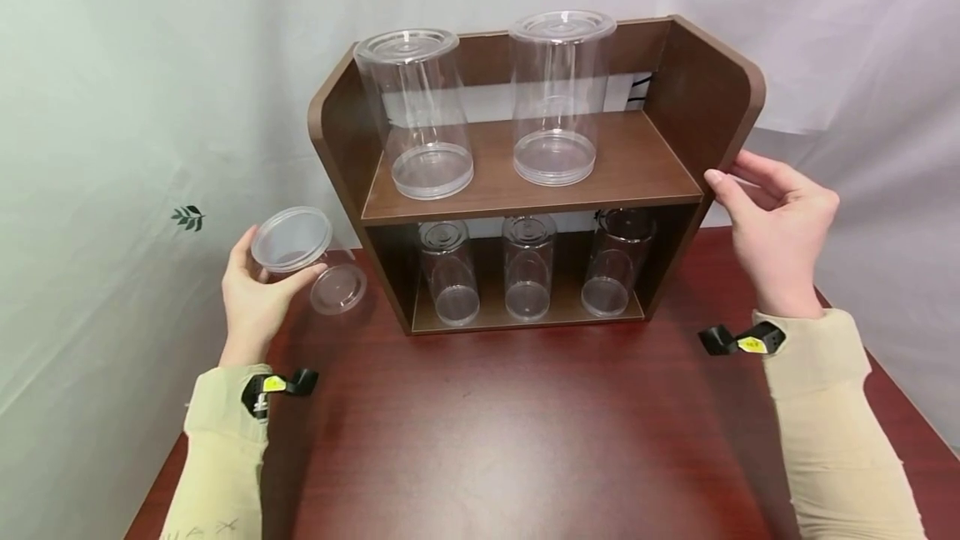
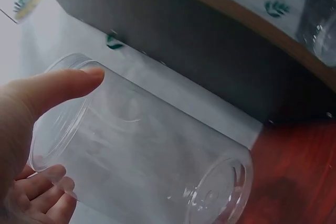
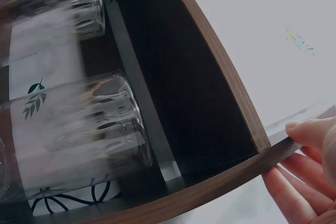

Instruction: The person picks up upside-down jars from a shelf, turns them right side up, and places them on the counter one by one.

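Note:
My left hand (image 1: 255, 298) grips a clear plastic jar (image 2: 152, 140) near its lidded end, thumb on one side and fingers on the other. The jar is tilted, its lid toward me and its far end close to the table, left of the shelf. My right hand (image 1: 787, 219) pinches the right side panel's front edge of the brown two-tier shelf (image 1: 720, 82), thumb in front and fingers on the outside. Two large clear jars, a left one (image 1: 420, 107) and a right one (image 1: 561, 98), stand on the upper tier.
Three smaller clear jars stand on the lower tier: left (image 1: 450, 273), middle (image 1: 528, 265) and right (image 1: 615, 265). The shelf stands on a dark red table (image 1: 517, 432). White cloth (image 1: 150, 65) hangs behind and at the sides. Dark cables (image 3: 73, 198) show behind the shelf.

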A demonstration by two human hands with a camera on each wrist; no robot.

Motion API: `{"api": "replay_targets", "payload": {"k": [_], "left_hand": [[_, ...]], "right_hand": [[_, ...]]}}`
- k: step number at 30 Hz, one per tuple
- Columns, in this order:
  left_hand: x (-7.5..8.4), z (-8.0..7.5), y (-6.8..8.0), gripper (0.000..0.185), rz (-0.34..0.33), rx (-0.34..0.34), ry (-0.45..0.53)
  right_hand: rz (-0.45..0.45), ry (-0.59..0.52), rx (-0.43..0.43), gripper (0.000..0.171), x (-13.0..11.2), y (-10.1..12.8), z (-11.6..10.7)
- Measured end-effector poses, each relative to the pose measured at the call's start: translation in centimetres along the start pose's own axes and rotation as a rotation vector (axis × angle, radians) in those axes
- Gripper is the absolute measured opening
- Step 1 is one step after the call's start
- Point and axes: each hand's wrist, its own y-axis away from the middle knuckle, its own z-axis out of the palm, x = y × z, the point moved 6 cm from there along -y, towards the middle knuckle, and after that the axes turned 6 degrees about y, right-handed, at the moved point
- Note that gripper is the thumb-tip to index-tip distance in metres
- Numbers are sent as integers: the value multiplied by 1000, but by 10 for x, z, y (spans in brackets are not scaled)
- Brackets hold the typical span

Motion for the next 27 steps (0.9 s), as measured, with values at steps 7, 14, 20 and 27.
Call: {"api": "replay_targets", "payload": {"k": [7,14,20,27], "left_hand": [[-18,23,-8,105,-22,-70,-85],[-28,35,-12,107,-38,-107,-39],[-35,38,-13,108,-64,-116,-24],[-41,39,-13,106,-68,-121,-37]], "right_hand": [[-8,8,2,33,0,0,0],[-23,83,5,32,-1,1,1],[-40,123,12,30,-3,2,1],[-53,76,2,29,-8,4,3]]}}
